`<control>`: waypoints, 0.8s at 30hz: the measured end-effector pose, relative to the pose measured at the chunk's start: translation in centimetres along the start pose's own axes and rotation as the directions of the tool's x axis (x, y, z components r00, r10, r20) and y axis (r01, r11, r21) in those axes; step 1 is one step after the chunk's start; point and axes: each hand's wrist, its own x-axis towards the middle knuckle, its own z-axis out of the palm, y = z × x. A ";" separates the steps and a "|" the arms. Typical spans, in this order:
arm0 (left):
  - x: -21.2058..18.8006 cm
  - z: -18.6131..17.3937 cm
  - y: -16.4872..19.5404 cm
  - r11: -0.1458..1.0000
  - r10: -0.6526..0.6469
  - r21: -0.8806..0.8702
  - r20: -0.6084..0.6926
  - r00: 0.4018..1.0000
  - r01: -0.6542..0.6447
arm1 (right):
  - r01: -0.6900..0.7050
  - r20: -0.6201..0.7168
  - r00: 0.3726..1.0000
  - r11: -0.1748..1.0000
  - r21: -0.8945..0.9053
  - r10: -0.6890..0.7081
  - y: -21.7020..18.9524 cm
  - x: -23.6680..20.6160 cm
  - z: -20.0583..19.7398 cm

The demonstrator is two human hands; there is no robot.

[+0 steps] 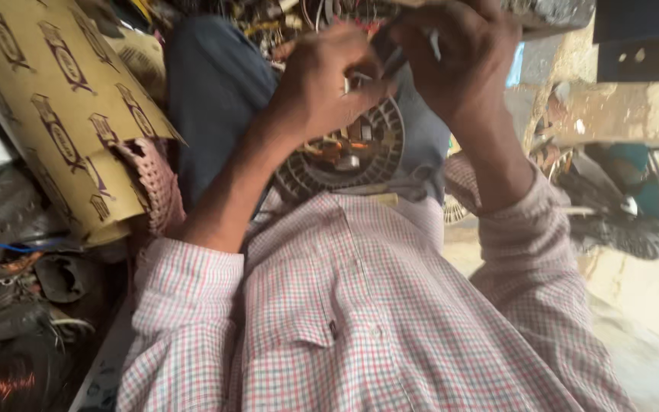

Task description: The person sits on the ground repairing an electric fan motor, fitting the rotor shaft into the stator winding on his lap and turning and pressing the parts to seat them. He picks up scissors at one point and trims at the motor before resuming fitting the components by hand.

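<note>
My left hand (322, 84) curled over round ribbed motor (348, 152) on my lap, fingers closed, pinching something small I can't make out; my right hand (463, 53) above it, fingers bent tight round thin white piece (435, 44), mostly hidden; motor's top half covered by both hands; wiring (345, 149) inside blurred; brown patterned card (55, 107) at left, cut by frame edge.
</note>
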 end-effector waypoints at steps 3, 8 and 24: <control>1.7 -1.7 0.1 0.978 -0.054 0.210 0.176 0.983 0.016 | 0.084 0.065 0.995 0.996 -0.032 -0.082 -1.7 0.0 -2.6; -2.5 0.1 2.3 0.964 0.219 0.139 0.079 0.973 -0.228 | -0.039 0.158 0.987 0.992 0.120 0.020 -2.9 -0.4 -8.8; 0.2 0.3 2.8 0.985 -0.035 0.164 -0.085 0.996 0.049 | -0.085 0.014 0.996 0.993 -0.085 0.086 0.0 1.9 0.3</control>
